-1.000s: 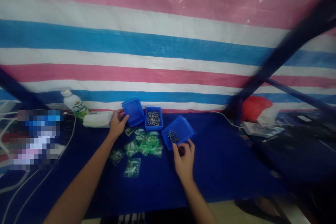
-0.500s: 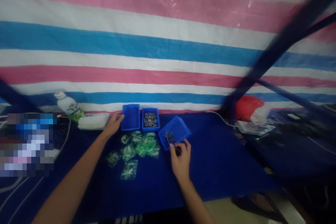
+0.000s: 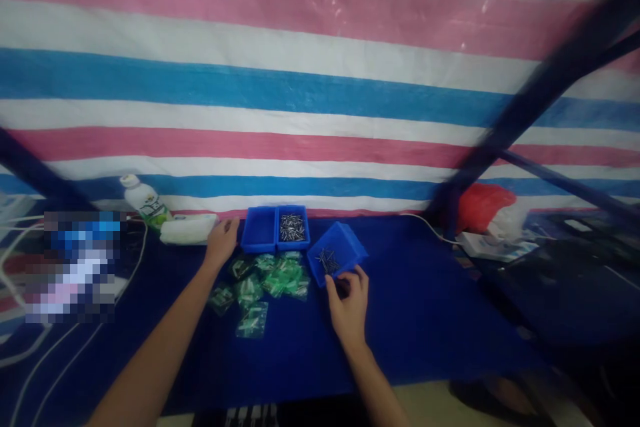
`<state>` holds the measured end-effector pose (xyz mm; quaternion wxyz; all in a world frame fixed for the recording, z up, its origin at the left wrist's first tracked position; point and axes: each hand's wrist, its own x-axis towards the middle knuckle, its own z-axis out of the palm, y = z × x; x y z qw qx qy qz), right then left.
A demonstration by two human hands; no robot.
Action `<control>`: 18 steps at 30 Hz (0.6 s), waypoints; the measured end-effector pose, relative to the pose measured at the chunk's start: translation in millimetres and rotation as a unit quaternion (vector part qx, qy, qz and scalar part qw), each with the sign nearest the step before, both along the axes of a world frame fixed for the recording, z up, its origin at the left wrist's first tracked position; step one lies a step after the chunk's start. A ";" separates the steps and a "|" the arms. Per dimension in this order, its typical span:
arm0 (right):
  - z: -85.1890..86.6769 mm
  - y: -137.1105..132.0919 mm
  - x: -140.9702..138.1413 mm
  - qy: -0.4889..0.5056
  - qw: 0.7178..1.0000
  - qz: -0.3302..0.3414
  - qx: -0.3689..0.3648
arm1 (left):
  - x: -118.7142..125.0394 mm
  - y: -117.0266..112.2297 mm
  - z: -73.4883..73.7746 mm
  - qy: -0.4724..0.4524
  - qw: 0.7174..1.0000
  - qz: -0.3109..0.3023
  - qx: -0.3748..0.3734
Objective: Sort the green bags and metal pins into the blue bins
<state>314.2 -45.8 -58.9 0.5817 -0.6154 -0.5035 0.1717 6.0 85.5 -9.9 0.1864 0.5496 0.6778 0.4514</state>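
Observation:
My right hand (image 3: 349, 303) grips the near edge of a tilted blue bin (image 3: 350, 250), thumb and fingers on its rim. A small heap of metal screws or pins (image 3: 327, 260) lies inside that bin, toward its left side. My left hand (image 3: 223, 241) is just left of an empty blue bin (image 3: 260, 228), apart from it, with its fingers loosely bent and nothing visible in them. Touching that bin on the right is another blue bin (image 3: 293, 243), filled with small metal pieces (image 3: 292, 227). In front of them lie several clear and green plastic packets (image 3: 280, 278).
A white bottle (image 3: 145, 200) and a white packet of tissues (image 3: 189, 230) stand at the back left. White cables (image 3: 135, 267) run down the left side. At the right are a red plastic bag (image 3: 485, 205) and a blue post (image 3: 467, 180). Striped sheeting hangs behind the blue table (image 3: 415, 320).
The empty bin has moved right against the full bin, and my left hand has come off it. My right hand still holds the tilted bin, which looks slightly more tipped. The view has shifted slightly.

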 end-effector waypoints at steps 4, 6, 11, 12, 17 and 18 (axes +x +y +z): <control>-1.0 -0.6 -1.1 -0.015 1.000 0.005 -0.006 | 8.5 -66.9 -6.0 0.082 0.996 -0.009 0.018; -1.3 -1.1 -1.6 -0.019 1.000 0.011 -0.008 | 19.1 -95.4 -14.6 0.125 0.990 -0.057 0.013; -2.4 -4.2 -2.8 -0.045 0.999 0.018 -0.010 | 45.9 -119.8 -29.8 0.300 0.943 -0.145 0.004; -2.4 -5.0 -3.1 -0.053 0.998 0.020 -0.010 | 48.0 -120.4 -29.4 0.307 0.939 -0.153 0.005; 0.0 -8.1 -5.7 -0.117 0.993 0.020 0.006 | 33.5 -141.7 -20.1 0.349 0.923 -0.160 0.016; 0.7 -8.5 -6.2 -0.131 0.991 0.019 0.012 | 27.3 -150.6 -20.2 0.365 0.919 -0.152 0.003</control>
